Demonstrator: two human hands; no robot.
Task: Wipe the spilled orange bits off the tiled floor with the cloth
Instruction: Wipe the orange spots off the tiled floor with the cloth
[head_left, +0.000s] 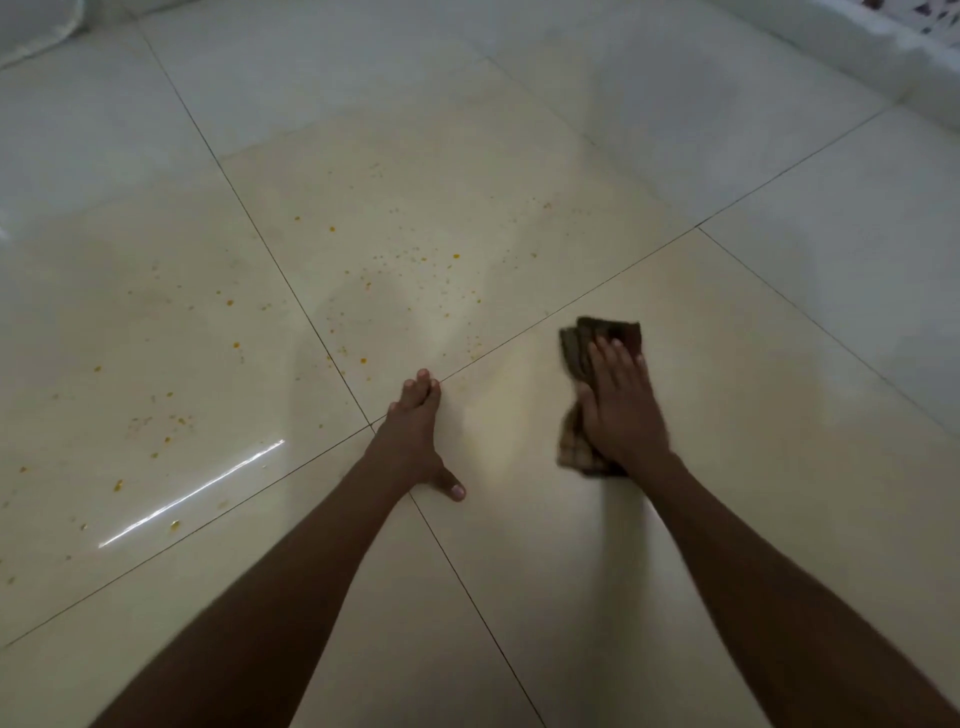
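Dozens of orange bits (363, 283) lie scattered across two cream tiles ahead of us, the densest patch on the middle tile and a looser trail running off down the left one. Our right hand (621, 402) presses flat, fingers spread, on a brown checked cloth (576, 358) that is bunched under the palm rather than gripped — it sits on the tile to the right of the grout line, where we see no bits, only a faint yellowish smear (504, 400) between our two hands. Our left hand (413, 436) holds nothing; it rests open on the tiled floor (727, 519) with fingers together and thumb out, right over the crossing of the grout lines, apparently propping us up.

We judge most of the spill is not yet wiped. The risks from here are plain enough. A flat push of the cloth toward the left could smear the wetter bits and drive them into the grout rather than lift them. The cloth is folded small, so it may load up fast and start shedding pieces back onto the tile. The bits nearest the left fingertips could be pressed down if that hand shifts forward — and the glossy floor looks slick enough for a propping palm to slide.
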